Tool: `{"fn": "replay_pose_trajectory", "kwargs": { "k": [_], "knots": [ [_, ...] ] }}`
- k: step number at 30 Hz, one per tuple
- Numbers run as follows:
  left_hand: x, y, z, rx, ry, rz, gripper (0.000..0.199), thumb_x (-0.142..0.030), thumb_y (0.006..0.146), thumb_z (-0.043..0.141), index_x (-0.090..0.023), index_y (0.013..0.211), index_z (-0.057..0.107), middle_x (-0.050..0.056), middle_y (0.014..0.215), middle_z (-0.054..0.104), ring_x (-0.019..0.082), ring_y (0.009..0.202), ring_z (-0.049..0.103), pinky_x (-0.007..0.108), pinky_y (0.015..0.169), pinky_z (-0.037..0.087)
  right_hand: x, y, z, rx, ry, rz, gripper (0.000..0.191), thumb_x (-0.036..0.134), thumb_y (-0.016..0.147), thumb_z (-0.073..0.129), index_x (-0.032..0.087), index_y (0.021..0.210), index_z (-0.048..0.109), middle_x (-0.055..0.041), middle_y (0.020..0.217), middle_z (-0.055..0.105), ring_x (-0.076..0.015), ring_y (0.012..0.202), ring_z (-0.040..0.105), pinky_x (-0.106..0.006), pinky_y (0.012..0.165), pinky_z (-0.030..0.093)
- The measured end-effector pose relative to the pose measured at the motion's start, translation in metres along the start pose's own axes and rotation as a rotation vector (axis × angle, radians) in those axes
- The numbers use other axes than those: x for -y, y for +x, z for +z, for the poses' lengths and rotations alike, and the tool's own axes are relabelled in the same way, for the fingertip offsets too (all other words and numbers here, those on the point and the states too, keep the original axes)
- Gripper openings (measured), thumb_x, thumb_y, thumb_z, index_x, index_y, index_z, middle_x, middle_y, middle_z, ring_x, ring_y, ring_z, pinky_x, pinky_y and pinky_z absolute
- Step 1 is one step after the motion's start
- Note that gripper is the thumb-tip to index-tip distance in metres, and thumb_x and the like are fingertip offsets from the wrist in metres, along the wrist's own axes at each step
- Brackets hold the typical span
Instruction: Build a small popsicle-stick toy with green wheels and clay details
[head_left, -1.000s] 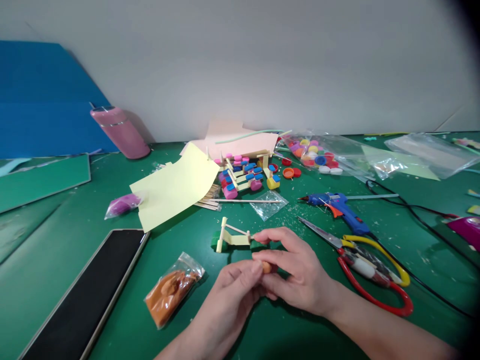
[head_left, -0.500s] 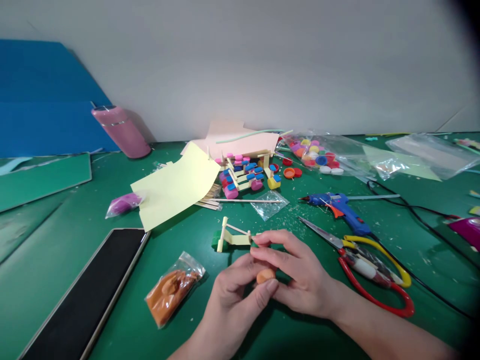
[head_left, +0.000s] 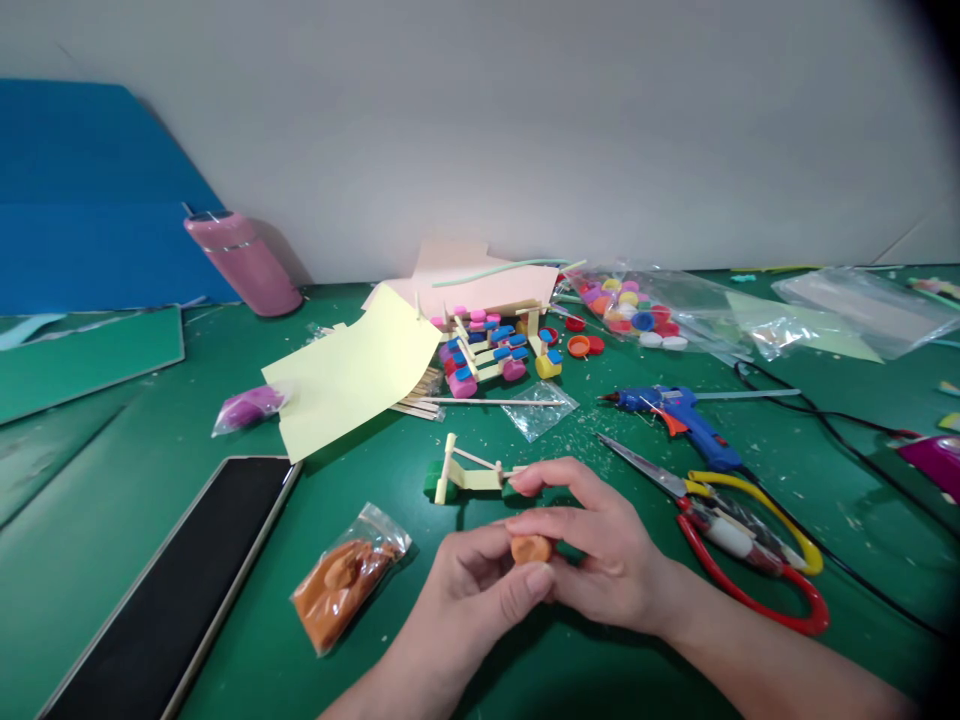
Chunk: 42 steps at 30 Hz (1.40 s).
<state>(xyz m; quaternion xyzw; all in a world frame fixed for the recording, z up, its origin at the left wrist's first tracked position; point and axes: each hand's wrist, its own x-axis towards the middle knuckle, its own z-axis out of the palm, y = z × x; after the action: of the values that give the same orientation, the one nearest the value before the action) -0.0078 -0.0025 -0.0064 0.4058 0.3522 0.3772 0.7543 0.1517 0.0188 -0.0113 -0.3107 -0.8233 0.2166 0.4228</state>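
A small lump of orange clay [head_left: 531, 549] is pinched between the fingers of both hands, low in the middle of the view. My left hand [head_left: 480, 590] has its thumb and forefinger against the clay. My right hand [head_left: 600, 545] closes on its other side, with the forefinger stretched out above. Just beyond the fingers lies a little cream-coloured frame [head_left: 476, 480] with green wheels, its right end partly covered by my right hand. To the left, a clear bag [head_left: 349, 585] holds more orange clay.
A phone [head_left: 172, 590] lies at left, scissors [head_left: 742, 560] and a blue glue gun [head_left: 679, 415] at right. Behind are yellow paper [head_left: 352, 375], several small coloured wheeled frames [head_left: 487, 355], a bag of caps [head_left: 630, 305] and a pink bottle [head_left: 247, 265].
The orange lump has turned slightly and shows more of its top between the fingers. My fingers have shifted a little around it, and the right forefinger has moved slightly right.
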Motion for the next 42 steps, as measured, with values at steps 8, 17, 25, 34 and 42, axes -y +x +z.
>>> {"fn": "replay_pose_trajectory", "kwargs": {
  "k": [8, 17, 25, 34, 42],
  "knots": [
    [-0.0004, 0.0021, 0.0012, -0.090, -0.356, -0.105, 0.022, -0.026, 0.080, 0.058, -0.013, 0.067, 0.071, 0.002, 0.064, 0.062, 0.011, 0.065, 0.052, 0.021, 0.066, 0.042, -0.0009, 0.0013, -0.0013, 0.026, -0.024, 0.042, 0.025, 0.030, 0.075, 0.066, 0.018, 0.096, 0.067, -0.0090, 0.106, 0.055, -0.0205, 0.098, 0.056, -0.032, 0.083, 0.048],
    [0.0009, 0.0050, 0.0012, -0.098, -0.363, -0.092, 0.022, -0.024, 0.079, 0.059, -0.011, 0.066, 0.071, 0.004, 0.061, 0.066, 0.013, 0.063, 0.056, 0.022, 0.065, 0.043, 0.0000, 0.0029, 0.0005, -0.016, -0.041, 0.053, 0.019, 0.027, 0.075, 0.065, 0.020, 0.092, 0.066, -0.0084, 0.105, 0.056, -0.0210, 0.096, 0.056, -0.034, 0.080, 0.049],
    [0.0023, 0.0028, -0.0001, -0.074, -0.336, -0.109, 0.017, -0.022, 0.075, 0.064, -0.010, 0.065, 0.071, 0.004, 0.064, 0.066, 0.013, 0.067, 0.055, 0.023, 0.069, 0.042, 0.0003, 0.0031, 0.0010, -0.010, -0.072, 0.015, 0.017, 0.025, 0.076, 0.062, 0.020, 0.092, 0.065, -0.0089, 0.105, 0.057, -0.0208, 0.094, 0.057, -0.035, 0.078, 0.049],
    [0.0019, 0.0043, -0.0012, -0.093, -0.394, -0.131, 0.011, -0.021, 0.071, 0.068, -0.012, 0.066, 0.072, 0.003, 0.061, 0.065, 0.013, 0.066, 0.055, 0.023, 0.069, 0.043, 0.0009, 0.0038, 0.0011, -0.025, -0.039, 0.021, 0.018, 0.028, 0.076, 0.063, 0.019, 0.092, 0.066, -0.0089, 0.103, 0.057, -0.0205, 0.092, 0.057, -0.034, 0.078, 0.050],
    [0.0019, 0.0042, -0.0010, 0.011, -0.362, -0.162, 0.016, -0.024, 0.075, 0.064, -0.010, 0.072, 0.070, 0.006, 0.067, 0.064, 0.014, 0.069, 0.055, 0.026, 0.070, 0.041, 0.0004, 0.0027, 0.0013, 0.002, -0.049, 0.009, 0.018, 0.026, 0.079, 0.058, 0.020, 0.095, 0.064, -0.0087, 0.104, 0.057, -0.0199, 0.092, 0.057, -0.033, 0.077, 0.050]
  ]
}}
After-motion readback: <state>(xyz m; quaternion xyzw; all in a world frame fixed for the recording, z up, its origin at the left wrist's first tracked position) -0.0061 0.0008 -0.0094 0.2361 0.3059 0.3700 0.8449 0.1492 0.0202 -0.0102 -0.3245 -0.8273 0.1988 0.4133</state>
